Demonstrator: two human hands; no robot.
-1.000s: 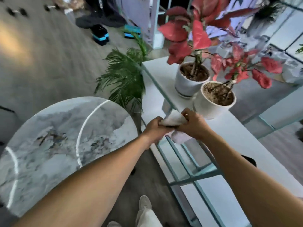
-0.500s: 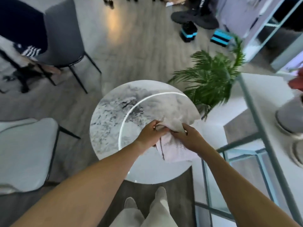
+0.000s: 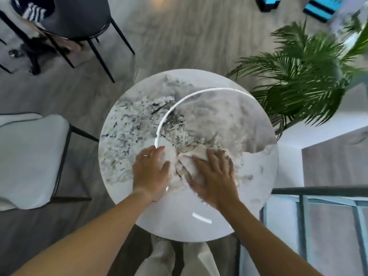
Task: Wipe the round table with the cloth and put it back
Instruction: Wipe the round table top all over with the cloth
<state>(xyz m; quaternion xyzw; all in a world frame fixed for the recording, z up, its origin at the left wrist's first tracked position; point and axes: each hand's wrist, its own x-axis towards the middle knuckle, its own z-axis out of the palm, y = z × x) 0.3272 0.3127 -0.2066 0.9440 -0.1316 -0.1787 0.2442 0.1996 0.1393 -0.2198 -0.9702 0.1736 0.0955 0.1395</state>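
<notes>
Head view, right hand [image 3: 214, 177] flat on cloth [image 3: 191, 162], left hand [image 3: 150, 173] spread empty on round table [image 3: 256, 172], no legible writing

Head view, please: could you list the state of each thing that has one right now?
cloth: crumpled, flat on the table under the right hand
right hand: open, pressing the cloth
left hand: open, palm flat on the table, beside the cloth
round table: bare apart from cloth and hands
</notes>
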